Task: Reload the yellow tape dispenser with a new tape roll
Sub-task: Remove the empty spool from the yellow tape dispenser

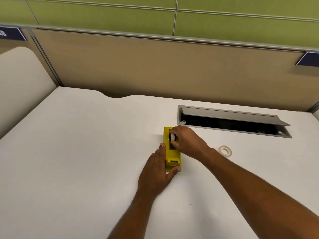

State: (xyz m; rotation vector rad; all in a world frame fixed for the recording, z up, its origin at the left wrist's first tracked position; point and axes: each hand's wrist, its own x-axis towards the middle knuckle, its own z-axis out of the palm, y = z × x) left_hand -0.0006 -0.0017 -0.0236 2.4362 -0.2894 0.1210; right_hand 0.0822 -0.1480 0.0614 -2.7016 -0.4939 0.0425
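The yellow tape dispenser (168,153) lies on the white desk, its long axis pointing away from me. My left hand (158,169) grips it along the left side, thumb wrapped round the near end. My right hand (187,141) reaches over the far half, fingers and thumb pinching a white tape roll (172,137) that sits in the dispenser's slot. A second tape roll (225,150), pale and flat on the desk, lies to the right, beyond my right forearm.
An open cable tray (233,123) with a raised grey lid is sunk into the white desk (77,152) behind the dispenser, to the right. A tan partition panel (155,66) closes off the back edge.
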